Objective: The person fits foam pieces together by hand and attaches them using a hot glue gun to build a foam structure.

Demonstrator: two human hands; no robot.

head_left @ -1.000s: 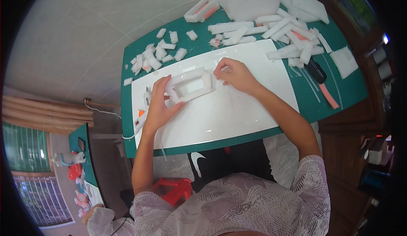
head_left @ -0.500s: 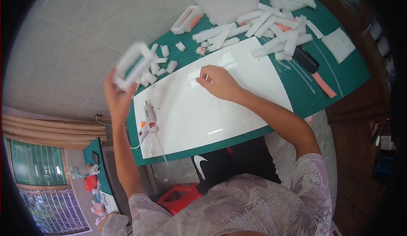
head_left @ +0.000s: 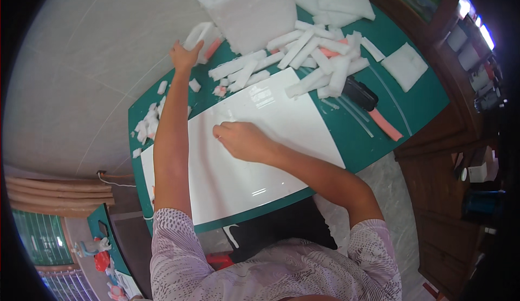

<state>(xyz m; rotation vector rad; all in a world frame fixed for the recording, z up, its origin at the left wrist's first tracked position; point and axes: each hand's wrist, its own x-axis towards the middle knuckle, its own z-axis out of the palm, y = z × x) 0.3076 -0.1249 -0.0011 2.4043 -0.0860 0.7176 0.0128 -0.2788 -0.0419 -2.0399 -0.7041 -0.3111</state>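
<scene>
My left hand (head_left: 184,56) reaches out to the far left corner of the green cutting mat (head_left: 417,103) and grips a white foam frame (head_left: 196,33). A pink-orange piece (head_left: 214,47) lies right beside that frame. My right hand (head_left: 244,139) rests on the glossy white sheet (head_left: 281,138) in the middle of the mat. Its fingers are curled, with nothing visible in them.
A large white foam block (head_left: 249,8) stands at the mat's far edge, with a heap of foam strips (head_left: 317,57) to its right. A black tool (head_left: 360,93), a pink strip (head_left: 387,125) and a foam square (head_left: 406,65) lie on the right. Small foam scraps (head_left: 147,125) dot the left edge.
My left hand lifted the foam frame off the white sheet, swung it left, then carried it to the mat's far corner. My right hand let go of the frame and stayed on the sheet.
</scene>
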